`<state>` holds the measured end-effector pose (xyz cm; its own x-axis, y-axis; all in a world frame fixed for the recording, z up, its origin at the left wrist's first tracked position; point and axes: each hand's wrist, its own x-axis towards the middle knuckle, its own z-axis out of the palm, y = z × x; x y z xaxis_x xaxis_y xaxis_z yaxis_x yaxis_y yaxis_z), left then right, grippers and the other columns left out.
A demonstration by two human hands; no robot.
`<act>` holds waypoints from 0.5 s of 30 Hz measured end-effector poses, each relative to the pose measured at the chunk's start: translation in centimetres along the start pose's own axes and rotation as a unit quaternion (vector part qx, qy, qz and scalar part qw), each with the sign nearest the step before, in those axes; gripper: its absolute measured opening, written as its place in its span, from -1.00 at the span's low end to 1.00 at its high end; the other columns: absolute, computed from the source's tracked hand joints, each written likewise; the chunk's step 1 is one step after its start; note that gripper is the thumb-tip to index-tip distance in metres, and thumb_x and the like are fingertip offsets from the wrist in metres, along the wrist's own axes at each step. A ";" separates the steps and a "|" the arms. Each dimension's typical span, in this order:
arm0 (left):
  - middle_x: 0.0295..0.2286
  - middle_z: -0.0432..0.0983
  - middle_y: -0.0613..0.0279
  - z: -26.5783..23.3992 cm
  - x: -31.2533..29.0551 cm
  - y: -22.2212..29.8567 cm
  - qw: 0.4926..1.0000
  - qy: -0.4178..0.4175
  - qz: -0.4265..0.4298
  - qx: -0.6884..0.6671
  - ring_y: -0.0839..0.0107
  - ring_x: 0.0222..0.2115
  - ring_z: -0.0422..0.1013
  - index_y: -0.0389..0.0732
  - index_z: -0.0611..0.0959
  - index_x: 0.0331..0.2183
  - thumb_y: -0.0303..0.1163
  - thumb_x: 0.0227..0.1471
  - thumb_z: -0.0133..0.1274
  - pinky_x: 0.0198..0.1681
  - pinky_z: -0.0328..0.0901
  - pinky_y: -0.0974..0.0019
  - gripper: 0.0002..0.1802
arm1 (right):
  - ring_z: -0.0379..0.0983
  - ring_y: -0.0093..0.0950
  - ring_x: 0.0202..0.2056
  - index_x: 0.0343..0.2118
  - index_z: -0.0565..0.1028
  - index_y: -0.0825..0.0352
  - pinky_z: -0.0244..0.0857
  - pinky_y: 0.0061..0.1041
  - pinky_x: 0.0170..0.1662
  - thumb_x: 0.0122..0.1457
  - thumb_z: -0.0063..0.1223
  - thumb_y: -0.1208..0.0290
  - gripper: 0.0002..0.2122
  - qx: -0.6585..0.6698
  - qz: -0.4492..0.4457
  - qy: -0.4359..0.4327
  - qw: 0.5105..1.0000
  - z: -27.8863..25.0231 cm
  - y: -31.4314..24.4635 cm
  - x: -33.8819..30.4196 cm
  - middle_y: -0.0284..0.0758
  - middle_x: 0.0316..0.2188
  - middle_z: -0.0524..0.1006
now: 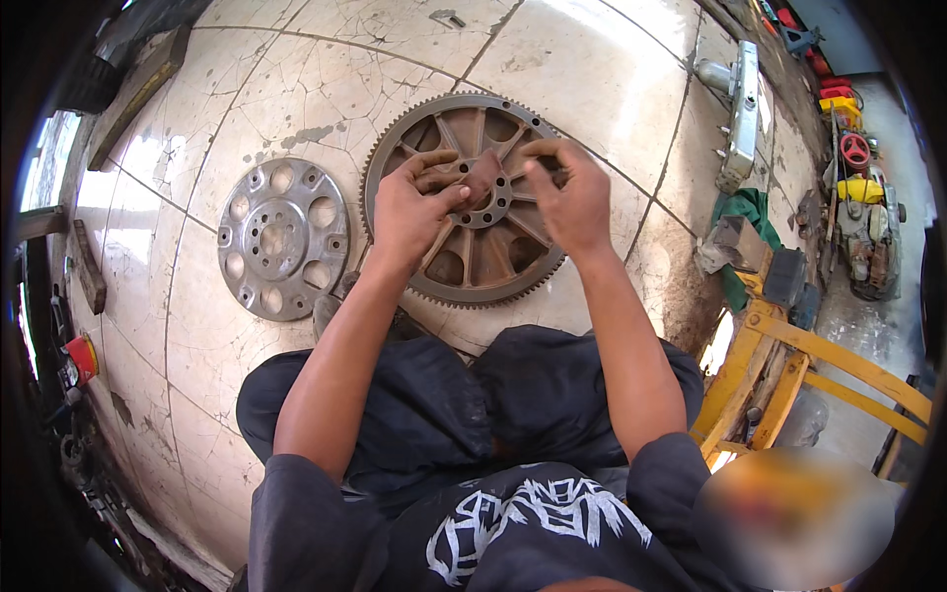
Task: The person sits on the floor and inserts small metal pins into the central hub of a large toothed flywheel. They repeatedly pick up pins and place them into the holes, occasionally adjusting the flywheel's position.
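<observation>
Head-worn fisheye, left one of pair, peering steeply down past dark shirt [533, 538] at toothed wheel [480, 221], fairly near; tiled floor [207, 395] bowing toward rim.

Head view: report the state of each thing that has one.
Left hand: pinching a brown scrap.
Right hand: fingers curled, grip unclear.
Wheel: lying flat, spoked face up, brown-stained.
Plate: lying flat, apart from the wheel.
Floor tiles: cracked.
Green cloth: crumpled.
</observation>
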<state>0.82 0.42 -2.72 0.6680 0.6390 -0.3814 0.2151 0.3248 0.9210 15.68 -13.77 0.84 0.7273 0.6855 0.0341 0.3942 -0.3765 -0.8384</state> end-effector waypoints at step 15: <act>-0.19 0.73 -0.06 2.2 0.2 -1.6 0.989 -0.058 0.078 0.108 0.20 -0.14 0.67 -0.28 0.76 -0.08 -0.30 0.07 0.32 -0.05 0.48 0.22 -0.61 | 0.61 -0.13 -0.06 0.05 0.65 0.28 0.44 -0.25 0.01 0.38 0.08 0.25 -0.69 -0.001 0.013 0.037 0.999 4.4 5.2 -0.1 -0.02 -0.10 0.65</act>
<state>2.11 -1.50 -4.08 0.7801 0.5806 -0.2330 0.2416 0.0640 0.9683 15.20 -13.10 -5.90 0.7766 0.6278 0.0518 0.3759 -0.3958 -0.8379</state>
